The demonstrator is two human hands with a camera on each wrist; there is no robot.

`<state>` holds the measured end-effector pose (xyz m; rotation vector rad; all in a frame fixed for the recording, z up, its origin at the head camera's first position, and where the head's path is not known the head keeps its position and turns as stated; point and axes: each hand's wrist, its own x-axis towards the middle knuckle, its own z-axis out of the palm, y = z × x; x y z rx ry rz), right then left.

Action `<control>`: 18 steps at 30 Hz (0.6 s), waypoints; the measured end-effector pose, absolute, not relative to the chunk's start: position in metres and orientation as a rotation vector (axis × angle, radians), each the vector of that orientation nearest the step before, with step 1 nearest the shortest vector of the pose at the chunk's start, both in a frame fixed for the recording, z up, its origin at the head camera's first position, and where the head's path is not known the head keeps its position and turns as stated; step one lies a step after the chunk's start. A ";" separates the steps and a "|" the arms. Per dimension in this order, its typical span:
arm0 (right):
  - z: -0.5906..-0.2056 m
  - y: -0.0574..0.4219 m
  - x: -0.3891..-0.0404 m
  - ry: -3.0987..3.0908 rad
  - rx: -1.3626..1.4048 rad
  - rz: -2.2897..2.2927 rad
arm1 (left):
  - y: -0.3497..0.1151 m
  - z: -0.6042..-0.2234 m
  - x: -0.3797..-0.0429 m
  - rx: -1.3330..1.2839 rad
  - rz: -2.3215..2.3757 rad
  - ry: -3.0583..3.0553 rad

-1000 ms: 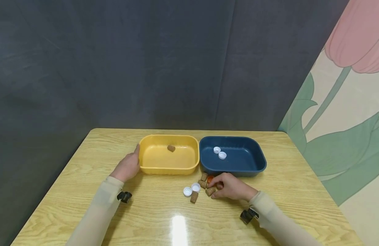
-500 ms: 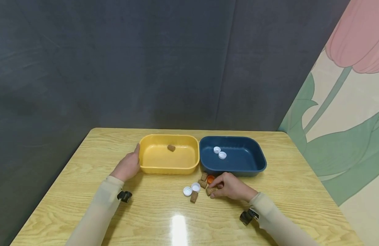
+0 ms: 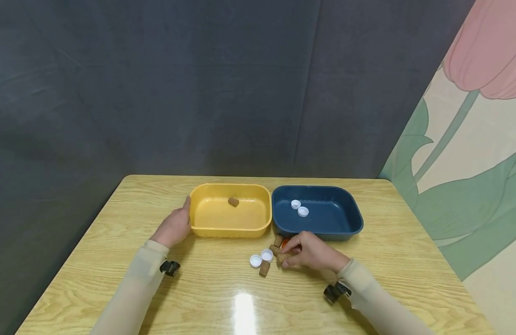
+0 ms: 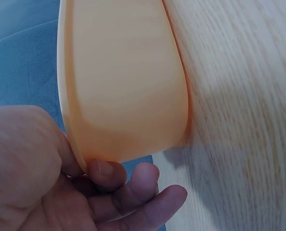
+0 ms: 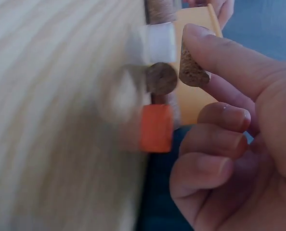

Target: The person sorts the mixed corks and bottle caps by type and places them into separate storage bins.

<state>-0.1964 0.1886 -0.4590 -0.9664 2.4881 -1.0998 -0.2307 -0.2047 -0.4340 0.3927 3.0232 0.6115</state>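
My right hand [image 3: 314, 252] pinches a cork [image 5: 192, 67] between thumb and forefinger, its other fingers curled below. In the right wrist view the cork is held away from the table surface, beside another cork [image 5: 161, 78] and an orange bottle cap [image 5: 156, 128]. Fingers partly cover that cap in the head view. My left hand [image 3: 174, 226] grips the left end of the yellow tray [image 3: 228, 232], its thumb and forefinger at the rim in the left wrist view. One cork [image 3: 233, 202] lies inside this tray.
Right beside the yellow tray stands a dark blue tray [image 3: 320, 235] with two white bottle caps [image 3: 302, 211]. In front lie a white cap [image 3: 255, 261], another white cap [image 3: 267, 255] and a cork [image 3: 264, 268] on the wooden table [image 3: 191, 298]. A dark curtain hangs behind.
The right hand has gone from reaching over a cork to pinching it, with a slight shift up and left. The left hand and both trays have stayed put.
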 end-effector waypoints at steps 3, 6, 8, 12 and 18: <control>-0.452 0.185 -0.196 2.496 -0.996 -1.092 | -0.204 -0.434 -0.230 0.395 0.608 3.026; -0.445 0.181 -0.195 2.528 -1.023 -1.088 | -0.203 -0.434 -0.231 0.393 0.592 3.024; -0.439 0.179 -0.195 2.558 -1.043 -1.090 | -0.203 -0.434 -0.231 0.380 0.586 3.018; -0.426 0.174 -0.195 2.605 -1.052 -1.096 | -0.203 -0.434 -0.231 0.372 0.575 3.024; -0.409 0.167 -0.201 2.624 -0.959 -1.103 | -0.204 -0.433 -0.231 0.356 0.582 3.009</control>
